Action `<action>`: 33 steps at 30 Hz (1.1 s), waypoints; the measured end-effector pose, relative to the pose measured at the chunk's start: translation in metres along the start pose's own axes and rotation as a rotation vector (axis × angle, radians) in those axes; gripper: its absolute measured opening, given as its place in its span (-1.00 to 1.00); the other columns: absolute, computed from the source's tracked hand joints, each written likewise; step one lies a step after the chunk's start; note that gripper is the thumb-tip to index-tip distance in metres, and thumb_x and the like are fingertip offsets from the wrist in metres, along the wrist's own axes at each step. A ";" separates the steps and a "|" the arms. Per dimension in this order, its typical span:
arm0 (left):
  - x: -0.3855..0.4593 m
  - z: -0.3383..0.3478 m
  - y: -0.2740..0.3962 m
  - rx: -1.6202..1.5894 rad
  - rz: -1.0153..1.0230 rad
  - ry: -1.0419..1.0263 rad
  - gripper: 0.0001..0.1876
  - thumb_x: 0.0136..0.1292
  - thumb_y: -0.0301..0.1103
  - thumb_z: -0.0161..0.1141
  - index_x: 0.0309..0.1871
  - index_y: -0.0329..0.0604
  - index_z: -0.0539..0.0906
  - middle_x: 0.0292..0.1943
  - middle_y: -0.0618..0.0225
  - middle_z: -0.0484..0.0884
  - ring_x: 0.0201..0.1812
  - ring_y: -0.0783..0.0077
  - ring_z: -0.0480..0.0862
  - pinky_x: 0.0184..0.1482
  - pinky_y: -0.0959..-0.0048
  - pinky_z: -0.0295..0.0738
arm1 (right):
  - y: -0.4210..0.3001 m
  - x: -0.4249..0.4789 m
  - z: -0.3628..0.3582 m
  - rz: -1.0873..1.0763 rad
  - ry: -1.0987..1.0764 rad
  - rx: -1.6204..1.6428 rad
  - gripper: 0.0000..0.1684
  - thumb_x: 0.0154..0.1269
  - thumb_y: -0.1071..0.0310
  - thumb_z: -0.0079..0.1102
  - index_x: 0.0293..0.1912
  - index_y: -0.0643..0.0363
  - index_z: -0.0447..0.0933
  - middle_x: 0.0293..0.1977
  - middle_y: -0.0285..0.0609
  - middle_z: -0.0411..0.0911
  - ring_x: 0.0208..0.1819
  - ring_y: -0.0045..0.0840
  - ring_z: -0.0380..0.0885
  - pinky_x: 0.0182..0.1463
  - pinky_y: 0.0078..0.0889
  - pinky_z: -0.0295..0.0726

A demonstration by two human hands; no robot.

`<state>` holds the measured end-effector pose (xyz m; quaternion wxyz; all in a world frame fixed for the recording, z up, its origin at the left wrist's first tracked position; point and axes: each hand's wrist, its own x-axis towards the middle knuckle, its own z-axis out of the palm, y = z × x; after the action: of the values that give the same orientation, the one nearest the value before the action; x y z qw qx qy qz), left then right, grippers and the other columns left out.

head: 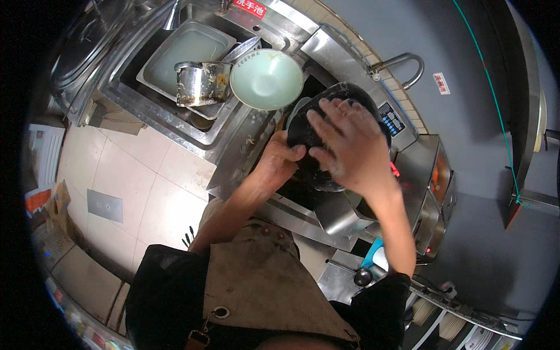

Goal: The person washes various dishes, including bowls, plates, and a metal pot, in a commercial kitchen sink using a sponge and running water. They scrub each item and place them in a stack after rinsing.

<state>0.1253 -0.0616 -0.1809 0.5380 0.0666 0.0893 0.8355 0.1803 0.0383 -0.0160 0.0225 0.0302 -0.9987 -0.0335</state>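
My left hand (279, 157) grips the near left edge of a large black bowl (305, 134), its thumb over the rim. Thin whitish suds streak the bowl's dark surface. My right hand (350, 146) lies across the bowl with its fingers spread, slightly blurred; it hides much of the surface. Both hands look wet. The bowl is held over a dark sink basin. Just left of it, a pale green bowl (267, 81) rests at the divider between two basins. Part of another pale rim shows behind the black bowl.
In the left sink (203, 142), a metal pot (203, 83) stands by a steel pan (188, 43) of cloudy water. A curved faucet (413, 70) juts from the wall. Steel containers (343, 214) stand at the right. A ladle (363, 277) lies lower right. Tiled floor (148, 175) is at left.
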 end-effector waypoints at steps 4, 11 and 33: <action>-0.001 0.008 0.003 -0.137 0.019 0.024 -0.33 -0.09 -0.33 0.44 0.14 -0.26 0.44 0.01 0.33 0.57 0.06 0.33 0.53 0.18 0.31 0.36 | 0.030 0.024 -0.004 0.015 -0.011 0.210 -0.49 0.07 0.10 0.21 -0.05 0.24 0.53 -0.01 0.04 0.49 0.06 -0.16 0.45 0.15 -0.23 0.39; 0.000 -0.013 0.004 -0.183 0.053 0.090 -0.28 -0.08 -0.33 0.43 0.20 -0.24 0.37 0.12 0.27 0.49 0.18 0.20 0.43 0.25 0.17 0.29 | 0.063 0.058 -0.001 0.379 -0.274 0.495 -0.45 0.13 -0.01 0.17 0.00 0.18 0.54 -0.10 0.03 0.56 -0.05 -0.23 0.55 0.06 -0.33 0.45; -0.003 -0.032 0.008 0.081 -0.060 0.112 -0.57 0.19 -0.21 0.21 0.06 -0.27 0.52 -0.05 0.30 0.61 0.00 0.40 0.55 0.14 0.40 0.34 | 0.138 -0.022 0.116 1.116 0.083 1.382 -0.20 0.17 -0.09 0.17 0.18 0.37 0.35 0.19 -0.03 0.34 0.24 -0.41 0.25 0.34 -0.47 0.06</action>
<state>0.1121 -0.0698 -0.2107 0.5538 0.0386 0.1551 0.8172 0.1886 0.1847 -0.1229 0.0484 -0.4527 -0.6634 0.5938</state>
